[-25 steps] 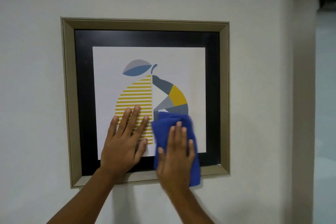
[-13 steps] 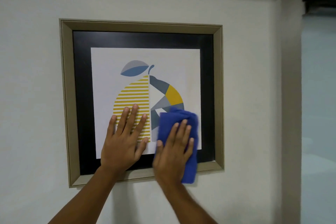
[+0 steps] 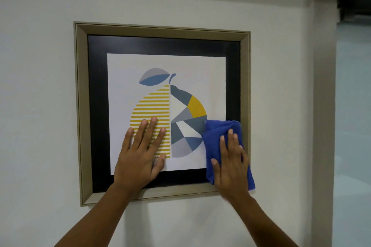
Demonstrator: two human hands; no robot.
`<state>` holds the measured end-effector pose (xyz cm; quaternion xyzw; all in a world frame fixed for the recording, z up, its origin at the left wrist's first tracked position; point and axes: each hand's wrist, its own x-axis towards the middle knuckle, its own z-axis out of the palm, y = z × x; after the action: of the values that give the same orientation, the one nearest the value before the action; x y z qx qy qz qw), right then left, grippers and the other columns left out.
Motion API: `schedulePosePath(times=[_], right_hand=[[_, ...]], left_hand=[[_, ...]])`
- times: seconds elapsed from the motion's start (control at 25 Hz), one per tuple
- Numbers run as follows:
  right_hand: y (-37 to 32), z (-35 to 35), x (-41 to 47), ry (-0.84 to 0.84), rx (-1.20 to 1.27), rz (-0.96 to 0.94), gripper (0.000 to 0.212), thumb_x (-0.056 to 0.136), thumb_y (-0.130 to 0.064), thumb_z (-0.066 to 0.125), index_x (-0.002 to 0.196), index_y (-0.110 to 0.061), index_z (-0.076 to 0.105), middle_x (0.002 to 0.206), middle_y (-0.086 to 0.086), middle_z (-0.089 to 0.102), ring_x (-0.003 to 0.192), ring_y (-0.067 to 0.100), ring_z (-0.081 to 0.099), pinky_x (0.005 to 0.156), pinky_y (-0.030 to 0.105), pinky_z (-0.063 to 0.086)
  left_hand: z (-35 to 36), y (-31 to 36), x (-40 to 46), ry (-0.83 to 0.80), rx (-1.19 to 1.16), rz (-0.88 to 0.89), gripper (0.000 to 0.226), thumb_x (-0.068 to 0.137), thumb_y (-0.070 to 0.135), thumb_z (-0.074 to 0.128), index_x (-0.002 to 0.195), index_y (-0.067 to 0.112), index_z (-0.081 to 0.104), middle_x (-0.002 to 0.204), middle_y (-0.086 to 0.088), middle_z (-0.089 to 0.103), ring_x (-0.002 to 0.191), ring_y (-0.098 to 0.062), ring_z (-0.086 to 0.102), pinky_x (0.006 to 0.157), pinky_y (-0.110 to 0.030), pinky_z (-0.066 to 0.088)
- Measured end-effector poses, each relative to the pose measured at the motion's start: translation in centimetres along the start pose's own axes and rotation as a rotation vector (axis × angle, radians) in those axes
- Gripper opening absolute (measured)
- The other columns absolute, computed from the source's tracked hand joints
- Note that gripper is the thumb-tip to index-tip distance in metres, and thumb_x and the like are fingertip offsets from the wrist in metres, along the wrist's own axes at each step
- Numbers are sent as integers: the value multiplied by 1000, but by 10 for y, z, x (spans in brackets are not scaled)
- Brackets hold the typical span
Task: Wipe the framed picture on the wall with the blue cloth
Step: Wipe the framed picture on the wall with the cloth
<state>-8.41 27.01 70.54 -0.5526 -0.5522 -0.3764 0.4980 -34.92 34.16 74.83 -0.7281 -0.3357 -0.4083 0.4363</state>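
A person's right hand presses a bunched blue cloth flat against the lower right corner of a framed picture hung on a white wall, its fingers extended over the fabric rather than curled round it. The left hand lies palm-down, fingers spread and holding nothing, on the yellow-striped half of the printed fruit at centre frame
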Motion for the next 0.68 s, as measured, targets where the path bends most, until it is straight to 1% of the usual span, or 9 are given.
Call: schedulePosePath(times=[0.08,0.16,0.2,0.24,0.32,0.4,0.52,0.6,0.68], right_hand=[[-7,2,0,-14,-46,43,64,101,-43,25,156,-14,10,164,8,7,150,27,13,115,47,24],[-35,9,-2,-4,-76,244,64,100,-41,25,155,-11,15,163,12,11,150,29,14,113,49,26],[-53,14,-2,7,-84,293,64,100,-41,24,155,-9,16,163,14,12,150,30,12,114,50,24],[-71,18,-3,14,-95,274,65,99,-42,23,155,-9,15,163,14,11,150,30,10,114,51,20],[-103,30,-8,-7,-132,61,67,98,-40,30,156,-14,10,164,11,8,151,28,6,117,50,11],[-114,39,-16,-50,-133,-132,67,98,-38,35,157,-17,8,164,6,6,151,25,8,119,47,8],[-79,30,-16,-19,-134,-196,62,101,-39,28,157,-19,11,165,5,6,150,24,10,114,47,19],[-41,13,-11,-26,-142,-82,60,101,-40,23,156,-18,11,164,6,6,150,25,12,112,47,23],[-8,-7,-8,-40,-65,28,63,101,-43,23,156,-16,10,164,8,8,149,26,15,114,43,23]], left_hand=[[1,2,1,-4,-3,-4,70,100,57,25,159,18,22,170,-11,13,156,-34,11,125,-53,8],[2,4,0,-5,3,-12,72,100,57,26,160,18,20,169,-12,13,156,-35,11,125,-54,9],[1,5,0,-5,-1,-14,73,99,58,27,160,18,19,169,-12,14,156,-35,11,124,-54,9],[0,6,2,-7,-9,-10,73,99,57,26,160,19,19,169,-13,13,156,-35,12,124,-55,9],[-3,5,2,-13,-29,-2,71,99,56,22,159,18,21,170,-11,10,156,-34,11,125,-53,7],[-2,1,0,-23,-60,-1,70,100,55,18,160,19,19,171,-8,6,156,-32,10,126,-50,3],[-3,-3,0,-40,-66,23,71,99,56,21,160,20,16,170,-9,10,156,-33,13,126,-50,4],[-7,-3,1,-38,-44,29,72,99,57,24,159,19,21,169,-11,15,155,-34,14,124,-52,9],[-10,-1,1,-39,-35,26,72,98,57,26,159,18,24,168,-13,18,155,-35,15,123,-54,13]])
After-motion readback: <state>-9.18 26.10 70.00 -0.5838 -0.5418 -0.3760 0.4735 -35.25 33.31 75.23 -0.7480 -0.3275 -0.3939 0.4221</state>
